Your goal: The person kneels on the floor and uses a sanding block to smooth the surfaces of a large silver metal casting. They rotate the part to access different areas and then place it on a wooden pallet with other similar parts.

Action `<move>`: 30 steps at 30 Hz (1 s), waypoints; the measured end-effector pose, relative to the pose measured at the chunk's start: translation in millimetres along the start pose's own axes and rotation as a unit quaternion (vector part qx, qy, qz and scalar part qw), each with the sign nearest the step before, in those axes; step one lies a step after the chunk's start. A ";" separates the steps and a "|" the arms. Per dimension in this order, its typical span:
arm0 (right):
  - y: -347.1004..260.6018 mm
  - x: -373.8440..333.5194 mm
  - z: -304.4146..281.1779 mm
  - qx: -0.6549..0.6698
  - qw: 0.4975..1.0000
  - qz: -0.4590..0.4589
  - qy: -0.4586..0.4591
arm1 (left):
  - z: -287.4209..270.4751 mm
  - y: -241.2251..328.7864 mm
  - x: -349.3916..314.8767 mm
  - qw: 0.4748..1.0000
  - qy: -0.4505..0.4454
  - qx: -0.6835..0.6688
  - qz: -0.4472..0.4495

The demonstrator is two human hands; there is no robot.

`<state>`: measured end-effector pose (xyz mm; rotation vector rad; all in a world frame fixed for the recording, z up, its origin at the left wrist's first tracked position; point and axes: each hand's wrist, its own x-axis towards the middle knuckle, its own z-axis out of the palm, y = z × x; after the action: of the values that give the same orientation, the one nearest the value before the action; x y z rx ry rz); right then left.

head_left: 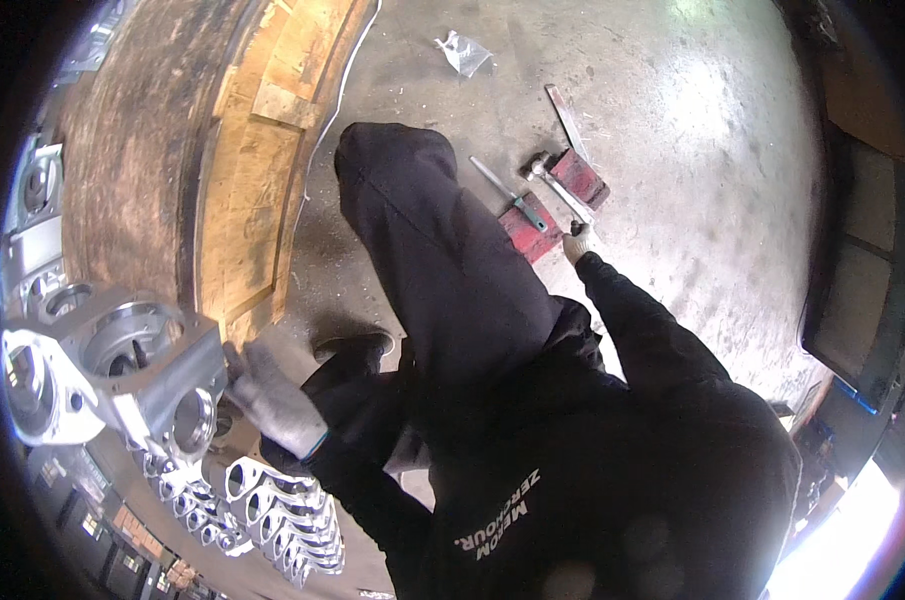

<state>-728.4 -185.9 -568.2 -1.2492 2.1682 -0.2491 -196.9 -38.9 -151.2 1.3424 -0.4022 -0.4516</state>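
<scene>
My left hand (280, 408), in a pale glove with dark fingertips, is open, its fingers stretched against the side of a large machined metal housing (157, 345) with round bores. Reaching down to the floor, my gloved right hand (578, 243) closes at the handle end of a hammer (564, 190); its fingers are small and partly hidden. The hammer's head points away from me, next to a dark red block (580, 178). Left of the hammer, a file (541, 217) with a green handle rests across another red block (524, 236). A long flat metal bar (564, 115) lies beyond them.
A wooden crate (255, 190) stands along the left, with a white cable (334, 110) beside it. Several shiny metal castings (287, 515) stand in rows at lower left. A crumpled plastic bag (464, 53) lies on the concrete floor. Dark framed panels (857, 290) line the right.
</scene>
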 end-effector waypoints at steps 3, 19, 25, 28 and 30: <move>13.2 5.5 48.9 -0.014 0.998 0.015 -0.057 | -57.9 -12.9 9.9 0.987 0.062 -0.147 -0.008; -136.9 -34.7 21.5 -0.330 0.932 -0.105 -0.107 | -43.2 -30.3 15.9 0.986 0.127 0.096 0.048; -161.8 -5.6 25.0 -0.351 0.921 -0.123 -0.114 | -46.6 -15.7 11.2 0.983 0.124 0.116 0.071; -154.7 -2.2 15.0 -0.366 0.916 -0.165 0.002 | -36.1 -17.0 7.8 0.972 0.214 0.094 0.032; -139.1 8.0 18.6 -0.343 0.869 -0.354 0.026 | 2.4 -11.8 7.8 0.941 0.280 0.188 -0.011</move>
<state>-620.5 -264.5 -524.3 -2.4496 1.7847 0.2374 -192.5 -47.0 -162.2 1.7735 0.0069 0.0100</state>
